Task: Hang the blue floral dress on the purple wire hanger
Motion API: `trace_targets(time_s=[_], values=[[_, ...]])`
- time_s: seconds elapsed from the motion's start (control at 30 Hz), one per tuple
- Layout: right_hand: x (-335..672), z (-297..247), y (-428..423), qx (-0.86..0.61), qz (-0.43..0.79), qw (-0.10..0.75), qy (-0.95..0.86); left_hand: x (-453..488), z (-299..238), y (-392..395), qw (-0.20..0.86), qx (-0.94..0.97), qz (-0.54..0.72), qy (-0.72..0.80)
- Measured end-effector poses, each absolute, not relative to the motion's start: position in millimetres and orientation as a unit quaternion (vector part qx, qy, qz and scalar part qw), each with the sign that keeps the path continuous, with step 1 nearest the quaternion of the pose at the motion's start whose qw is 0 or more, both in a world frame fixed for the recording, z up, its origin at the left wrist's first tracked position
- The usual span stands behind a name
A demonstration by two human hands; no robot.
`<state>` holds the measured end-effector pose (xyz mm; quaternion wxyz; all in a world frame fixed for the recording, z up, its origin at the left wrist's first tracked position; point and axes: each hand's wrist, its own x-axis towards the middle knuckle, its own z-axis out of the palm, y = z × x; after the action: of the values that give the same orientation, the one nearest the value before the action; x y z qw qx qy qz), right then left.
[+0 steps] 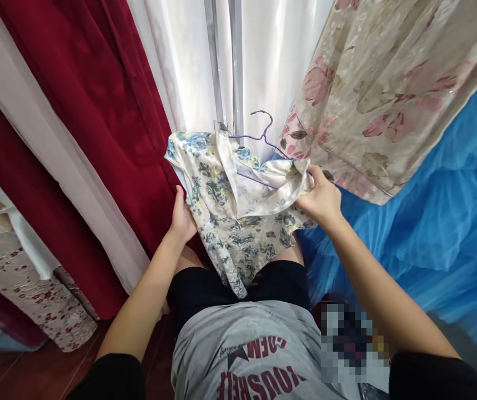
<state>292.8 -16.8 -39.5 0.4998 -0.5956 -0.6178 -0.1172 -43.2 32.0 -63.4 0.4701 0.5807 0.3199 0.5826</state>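
Your right hand [324,194], at 3 o'clock on the floral V-neck garment [246,239], pinches the neckline edge near the shoulder; its fingertips are partly hidden by the cloth. Your left hand [182,222], at about 9 o'clock, lies along the other side, thumb up, fingers behind the fabric. Cannot tell whether they pinch or only support.

The garment hangs between your hands, in front of your black shorts [209,286]; blouse or dress, unclear. The purple wire hanger [262,137] runs through the open neck, hook free just past 12, lower bar showing inside the V.

Step in hand, as I judge it: you are working the shoulder around the hanger's right end. Putting on or drawing off, cannot tell. The move calls for a firm right pinch, slack from the left, and care that the wire doesn't snag.

Farther out: white drapes [275,55] at 12, rose-print fabric [371,100] between 1 and 2, blue tulle [413,233] past 3, red drape [96,111] at 10.
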Motion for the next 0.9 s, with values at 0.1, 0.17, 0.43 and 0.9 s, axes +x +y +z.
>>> trace_targets(time_s=[0.1,0.17,0.43,0.9], values=[[285.6,-19.5,-12.9,-0.578,-0.129,0.481,-0.647,-43.9,-96.9,34.4,0.439,0.524,0.647,0.338],[279.2,-11.1,-15.7,-0.554,-0.143,0.470,-0.672,-41.2,-125.1,32.4,0.398,0.520,0.655,0.376],[287.7,-10.6,-38.9,-0.486,-0.160,0.419,-0.750,-25.7,-213.8,3.8,0.379,0.493,0.605,0.497],[180.4,-193.0,-71.9,-0.454,0.369,0.520,-0.623,-1.5,-239.4,-59.4,0.396,0.430,0.662,0.469]])
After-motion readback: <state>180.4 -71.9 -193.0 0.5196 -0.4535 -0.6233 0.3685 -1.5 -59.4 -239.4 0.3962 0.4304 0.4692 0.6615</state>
